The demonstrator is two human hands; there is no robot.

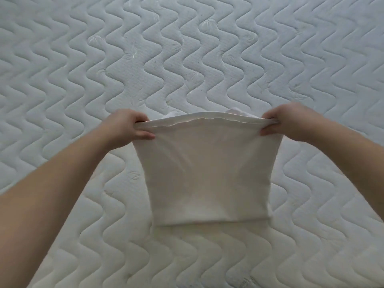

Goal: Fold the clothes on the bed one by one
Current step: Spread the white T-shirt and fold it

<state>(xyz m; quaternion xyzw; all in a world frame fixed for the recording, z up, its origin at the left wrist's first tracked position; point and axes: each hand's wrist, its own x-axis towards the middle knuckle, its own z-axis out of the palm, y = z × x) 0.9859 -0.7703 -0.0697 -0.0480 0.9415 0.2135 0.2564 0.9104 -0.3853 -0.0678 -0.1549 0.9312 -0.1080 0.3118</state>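
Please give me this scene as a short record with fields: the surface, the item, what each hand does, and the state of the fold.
surface: quilted mattress, white, with a wavy stitch pattern
item: white garment, doubled over, several layers showing at the top edge
left hand: grips the top left corner of the garment
right hand: grips the top right corner
position of item: held up by its top edge, stretched between both hands, lower fold hanging near the mattress
other clothes: none in view
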